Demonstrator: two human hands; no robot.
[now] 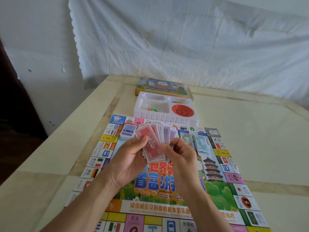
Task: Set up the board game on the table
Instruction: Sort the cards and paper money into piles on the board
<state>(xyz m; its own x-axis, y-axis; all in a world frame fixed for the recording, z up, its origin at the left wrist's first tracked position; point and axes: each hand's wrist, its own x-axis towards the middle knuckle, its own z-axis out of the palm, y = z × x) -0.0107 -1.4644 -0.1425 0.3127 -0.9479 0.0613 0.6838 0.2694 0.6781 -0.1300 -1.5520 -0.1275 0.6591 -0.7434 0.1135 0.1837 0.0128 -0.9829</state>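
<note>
A colourful game board (167, 190) lies flat on the table in front of me. Above its middle my left hand (128, 159) grips a fanned stack of red and purple play money (153, 141). My right hand (181, 154) pinches the right side of that same fan. On the board's far left sits a blue pile of cards (127, 131). Green and teal banknotes (199, 143) lie on the board's far right part.
A white plastic tray (167, 117) holding a red spinner dish (182, 110) and small coloured pieces (151, 109) stands just beyond the board. Behind it lies the game box (160, 86). The cream table (259, 139) meets a white sheet on the wall.
</note>
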